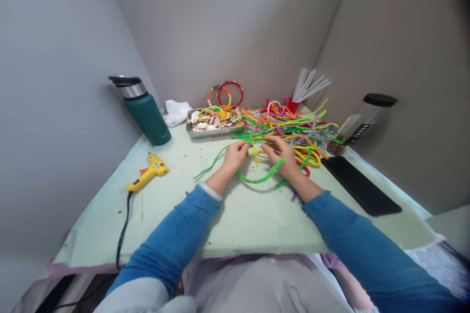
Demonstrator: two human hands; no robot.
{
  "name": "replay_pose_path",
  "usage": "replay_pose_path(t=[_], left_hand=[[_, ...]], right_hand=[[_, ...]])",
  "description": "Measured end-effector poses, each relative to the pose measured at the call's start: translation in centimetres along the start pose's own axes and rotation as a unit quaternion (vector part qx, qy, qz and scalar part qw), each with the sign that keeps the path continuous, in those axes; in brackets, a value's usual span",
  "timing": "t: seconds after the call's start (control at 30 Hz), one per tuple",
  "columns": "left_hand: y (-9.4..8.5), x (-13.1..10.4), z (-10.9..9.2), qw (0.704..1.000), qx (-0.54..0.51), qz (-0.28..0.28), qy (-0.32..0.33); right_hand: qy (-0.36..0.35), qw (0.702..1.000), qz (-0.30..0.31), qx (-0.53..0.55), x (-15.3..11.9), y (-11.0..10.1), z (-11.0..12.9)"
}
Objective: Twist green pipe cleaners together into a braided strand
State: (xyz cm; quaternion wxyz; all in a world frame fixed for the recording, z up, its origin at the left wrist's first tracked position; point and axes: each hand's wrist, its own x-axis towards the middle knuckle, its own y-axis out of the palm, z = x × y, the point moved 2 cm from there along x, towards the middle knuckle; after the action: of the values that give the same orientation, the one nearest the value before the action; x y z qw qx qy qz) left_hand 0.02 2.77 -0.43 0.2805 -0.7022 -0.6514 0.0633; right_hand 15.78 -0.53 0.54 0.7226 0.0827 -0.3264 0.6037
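My left hand (pixel 236 156) is closed in a pinch on a green pipe cleaner (pixel 259 180), which curves in a loop below and between my hands. A thinner green tail (pixel 211 167) trails out to the left of that hand. Facing it, my right hand (pixel 282 154) has its thumb and fingertips bent around the other side of the same loop. Exactly where the strands cross between my fingertips is hard to make out. Right beyond my hands lies a tangled heap of coloured pipe cleaners (pixel 293 124).
A metal tray (pixel 216 132) of shells stands at the back, with a red ring (pixel 241 92) behind it. At left are a yellow glue gun (pixel 149 174) with its cord and a teal bottle (pixel 149 120). A black phone-like slab (pixel 362 186) and a clear bottle (pixel 362 120) are at right.
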Motion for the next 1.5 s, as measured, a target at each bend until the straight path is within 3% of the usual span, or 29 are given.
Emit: replay_pose_path(t=[0.3,0.57,0.9,1.23,1.5], left_hand=[[0.0,-0.1,-0.5,0.996,-0.063,0.039,-0.051],[0.6,-0.5,-1.2,0.993,-0.056,0.102,-0.003],[0.9,-0.4,-0.6,0.994,-0.048,0.096,-0.017],[0.6,-0.7,-1.3,0.991,-0.066,0.114,-0.008],[0.5,-0.8,-1.4,0.985,-0.108,0.138,-0.008]], right_hand=[[0.004,0.996,0.074,0.043,-0.1,0.5,0.1],[-0.049,0.996,0.07,-0.035,0.1,0.6,-0.5],[-0.108,0.982,0.143,-0.059,0.4,0.7,0.0],[-0.067,0.993,0.094,-0.033,0.5,0.5,-1.7],[0.053,0.985,0.151,0.072,0.2,0.9,-1.7]])
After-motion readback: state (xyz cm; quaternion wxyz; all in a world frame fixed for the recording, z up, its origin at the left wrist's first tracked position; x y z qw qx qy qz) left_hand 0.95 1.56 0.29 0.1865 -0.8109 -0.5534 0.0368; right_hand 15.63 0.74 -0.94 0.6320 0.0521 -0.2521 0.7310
